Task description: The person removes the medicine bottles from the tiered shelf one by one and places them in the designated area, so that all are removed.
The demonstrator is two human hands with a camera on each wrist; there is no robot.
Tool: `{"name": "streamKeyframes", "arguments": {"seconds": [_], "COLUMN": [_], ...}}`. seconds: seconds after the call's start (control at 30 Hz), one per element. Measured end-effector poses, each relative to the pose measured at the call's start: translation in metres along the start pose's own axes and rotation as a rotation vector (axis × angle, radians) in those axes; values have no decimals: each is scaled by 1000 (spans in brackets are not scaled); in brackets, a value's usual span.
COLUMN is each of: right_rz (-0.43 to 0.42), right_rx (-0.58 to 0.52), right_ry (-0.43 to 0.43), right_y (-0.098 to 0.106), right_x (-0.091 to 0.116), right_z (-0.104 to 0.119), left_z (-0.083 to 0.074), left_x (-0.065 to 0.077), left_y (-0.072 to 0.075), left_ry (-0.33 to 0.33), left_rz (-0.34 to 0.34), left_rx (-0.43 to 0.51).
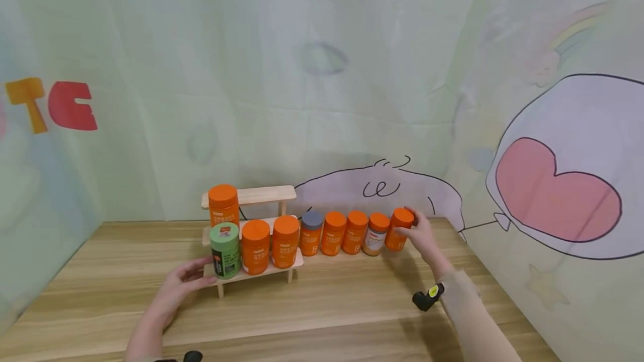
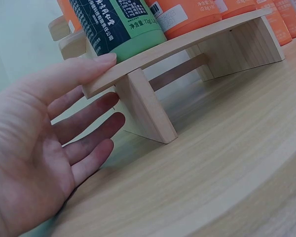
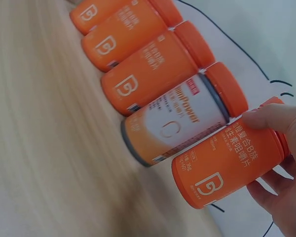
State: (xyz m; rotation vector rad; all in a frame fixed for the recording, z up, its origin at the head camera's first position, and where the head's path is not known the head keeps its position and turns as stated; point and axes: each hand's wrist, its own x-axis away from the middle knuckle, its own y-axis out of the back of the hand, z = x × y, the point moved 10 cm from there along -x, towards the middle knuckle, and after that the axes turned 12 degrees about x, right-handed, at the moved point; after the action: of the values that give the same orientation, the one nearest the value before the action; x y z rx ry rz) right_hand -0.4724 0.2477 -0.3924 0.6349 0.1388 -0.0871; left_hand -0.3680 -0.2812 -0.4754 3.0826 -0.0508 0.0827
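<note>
At the right end of a row, my right hand point(image 1: 420, 234) grips an orange pill bottle point(image 3: 227, 158) between thumb and fingers near its cap. Right beside it stands a white-and-orange bottle point(image 3: 177, 121) with an orange cap. My left hand point(image 1: 187, 282) holds the left end of a tiered wooden rack point(image 2: 143, 64), thumb on top of the lowest board and fingers behind and below it. The thumb tip lies against the base of a green jar point(image 1: 225, 253) on that board. Two orange jars, the nearer one point(image 1: 255, 247) among them, stand to its right.
Another orange jar point(image 1: 223, 205) stands higher on the rack, at the left. Between rack and right hand, several bottles line up, including a grey-capped bottle point(image 1: 311, 233). A printed curtain point(image 1: 322, 144) hangs behind the wooden table point(image 1: 342, 300).
</note>
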Motion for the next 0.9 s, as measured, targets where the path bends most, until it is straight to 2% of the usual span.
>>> {"name": "streamKeyframes", "arguments": {"seconds": [0.43, 0.9], "right_rz": [1, 3], "right_rx": [4, -3], "right_ry": [-8, -18], "right_y": [-13, -16], "right_x": [-2, 2], "right_z": [-18, -18], "left_z": [2, 2], "left_x": [-2, -2], "left_y": [1, 1], "left_ry": [1, 4], "left_rz": [3, 8], "left_rx": [-9, -16]}}
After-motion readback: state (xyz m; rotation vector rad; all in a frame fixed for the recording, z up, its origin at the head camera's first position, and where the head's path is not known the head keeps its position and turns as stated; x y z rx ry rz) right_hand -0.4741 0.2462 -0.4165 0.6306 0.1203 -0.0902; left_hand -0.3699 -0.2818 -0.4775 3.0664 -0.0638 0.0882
